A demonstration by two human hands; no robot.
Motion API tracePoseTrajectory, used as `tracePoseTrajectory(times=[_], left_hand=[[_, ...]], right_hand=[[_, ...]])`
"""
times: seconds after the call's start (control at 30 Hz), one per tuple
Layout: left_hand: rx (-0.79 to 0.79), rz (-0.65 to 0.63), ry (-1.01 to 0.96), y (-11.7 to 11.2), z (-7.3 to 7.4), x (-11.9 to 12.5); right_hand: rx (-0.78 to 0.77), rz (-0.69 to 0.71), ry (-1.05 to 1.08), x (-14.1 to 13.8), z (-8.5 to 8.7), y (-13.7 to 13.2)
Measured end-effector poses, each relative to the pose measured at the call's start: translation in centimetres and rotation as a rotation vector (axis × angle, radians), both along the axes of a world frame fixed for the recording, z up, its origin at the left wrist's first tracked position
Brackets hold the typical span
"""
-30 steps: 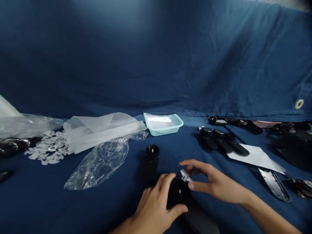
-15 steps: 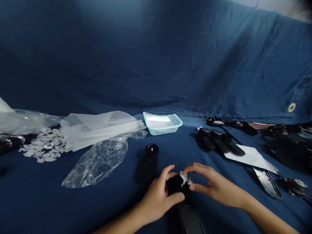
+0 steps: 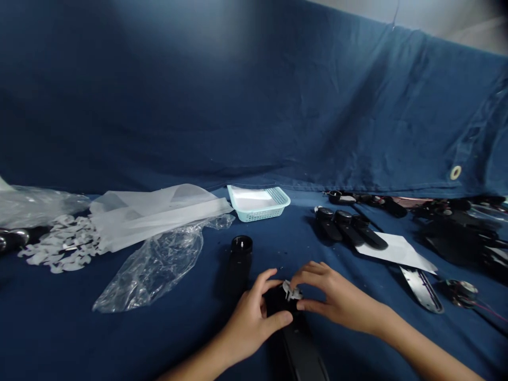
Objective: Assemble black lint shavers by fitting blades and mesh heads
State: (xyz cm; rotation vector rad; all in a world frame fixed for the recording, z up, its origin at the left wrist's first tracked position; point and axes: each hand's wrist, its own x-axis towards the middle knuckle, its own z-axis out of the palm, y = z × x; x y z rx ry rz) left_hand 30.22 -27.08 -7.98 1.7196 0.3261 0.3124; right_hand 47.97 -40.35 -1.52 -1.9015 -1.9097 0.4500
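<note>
My left hand (image 3: 250,320) curls round the round upper end of a long black plastic housing (image 3: 302,349), thumb on the near side. Between the thumb and fingers of my right hand (image 3: 331,293) is a small white plastic piece (image 3: 291,291), held right at the opening of that round end. Whether the piece touches the inside cannot be made out. Beyond my left hand, a second black housing (image 3: 240,264) lies with its round open end away from me, a small white pin showing inside it.
Loose white plastic pieces (image 3: 65,243) are heaped at left beside a white foam sheet (image 3: 159,211) and a clear plastic bag (image 3: 154,270). A light blue basket (image 3: 260,214) stands at the back. To the right are several black handles (image 3: 345,227), white paper (image 3: 399,251), a shell half (image 3: 421,289) and a wired motor (image 3: 460,292).
The view has turned slightly to the right, so everything sits further left. My right hand has tilted the white piece and brought it over the housing's opening; my left hand keeps its hold.
</note>
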Motion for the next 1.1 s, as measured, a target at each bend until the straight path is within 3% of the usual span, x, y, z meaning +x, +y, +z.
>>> tracePoseTrajectory(times=[0.3, 0.63, 0.8, 1.1], left_hand=[[0.035, 0.008, -0.001, 0.2, -0.3, 0.1], [0.097, 0.041, 0.025, 0.1, -0.3, 0.0], [0.092, 0.046, 0.029, 0.0, -0.2, -0.1], [0.1, 0.051, 0.019, -0.1, -0.2, -0.4]], right_hand=[[0.008, 0.116, -0.171, -0.3, 2.2, 0.2], [0.047, 0.364, -0.508, 0.0, 2.6, 2.3], [0.032, 0.431, -0.522, 0.0, 3.1, 3.3], [-0.021, 0.354, -0.331, -0.2, 3.1, 4.0]])
